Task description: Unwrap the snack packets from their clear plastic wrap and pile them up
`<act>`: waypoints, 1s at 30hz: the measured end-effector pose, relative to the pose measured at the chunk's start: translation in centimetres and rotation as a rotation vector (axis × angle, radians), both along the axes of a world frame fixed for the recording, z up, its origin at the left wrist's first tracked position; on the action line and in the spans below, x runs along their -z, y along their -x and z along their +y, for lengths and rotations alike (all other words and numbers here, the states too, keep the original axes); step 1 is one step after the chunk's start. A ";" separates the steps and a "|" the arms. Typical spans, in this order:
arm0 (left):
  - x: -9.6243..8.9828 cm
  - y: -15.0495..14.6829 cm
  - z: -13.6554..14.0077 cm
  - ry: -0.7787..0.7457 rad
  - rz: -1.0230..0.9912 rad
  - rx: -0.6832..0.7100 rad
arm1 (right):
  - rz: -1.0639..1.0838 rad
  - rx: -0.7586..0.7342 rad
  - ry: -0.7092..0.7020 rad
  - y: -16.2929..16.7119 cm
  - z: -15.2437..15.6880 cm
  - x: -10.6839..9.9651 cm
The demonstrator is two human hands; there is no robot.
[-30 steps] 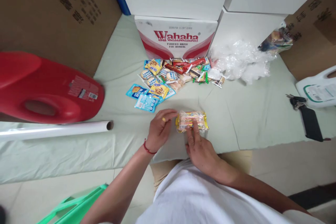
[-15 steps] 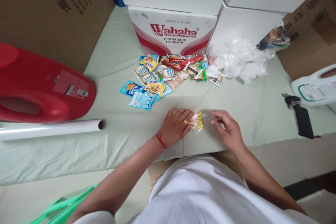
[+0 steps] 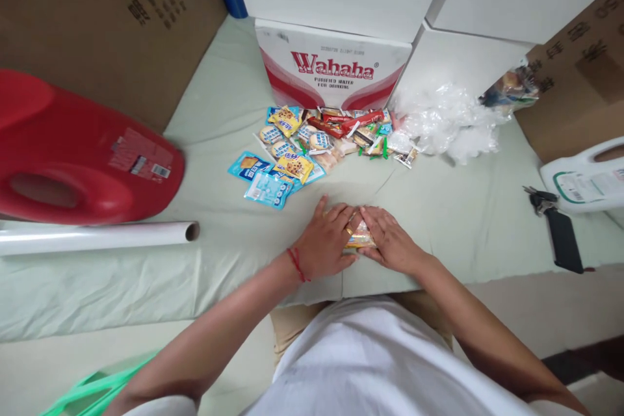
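Note:
On the pale green cloth in front of me lies a small snack packet (image 3: pixel 359 237) in clear plastic with yellow and reddish parts. My left hand (image 3: pixel 326 237) is closed over its left side, palm down, thumb toward me. From the right, my right hand (image 3: pixel 390 240) is closed over the other side, its fingertips meeting those of my left. Most of the packet is hidden under the fingers. Farther back is a pile of wrapped snacks (image 3: pixel 316 133), with yellow cookie packets (image 3: pixel 295 167) and blue packets (image 3: pixel 268 190) toward its left.
Behind the pile stands a Wahaha water carton (image 3: pixel 336 68). Crumpled clear plastic bags (image 3: pixel 443 123) lie to its right. At left are a red jug (image 3: pixel 97 156) and a white roll (image 3: pixel 97 236). Keys with a black holder (image 3: pixel 563 234) and a white jug (image 3: pixel 585 175) sit at right.
My right hand has moved left and come down onto the snack packet. Before, it hovered apart with curled fingers. My left hand stays on the packet; the view has shifted slightly.

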State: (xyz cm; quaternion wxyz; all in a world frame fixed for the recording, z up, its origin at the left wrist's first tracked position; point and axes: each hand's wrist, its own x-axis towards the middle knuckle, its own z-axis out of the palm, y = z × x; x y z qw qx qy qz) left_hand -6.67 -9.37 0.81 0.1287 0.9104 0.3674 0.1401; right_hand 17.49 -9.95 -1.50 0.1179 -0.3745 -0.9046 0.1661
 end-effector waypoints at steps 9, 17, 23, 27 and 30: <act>0.7 -0.7 0.8 0.048 0.040 -0.126 | 0.579 0.254 0.358 -1.6 0.2 -3.8; -0.1 -1.5 0.2 0.031 0.115 -0.182 | 0.341 0.078 0.295 -0.7 1.9 -1.5; 0.2 -1.3 0.3 0.038 0.124 -0.208 | 0.269 0.072 0.194 -0.5 2.4 -0.7; 0.5 -1.6 0.3 0.047 0.094 -0.238 | 0.247 0.103 0.051 -0.1 0.5 -1.8; 0.5 -1.7 0.3 0.054 0.073 -0.249 | 0.160 0.072 -0.082 0.1 -1.8 -1.7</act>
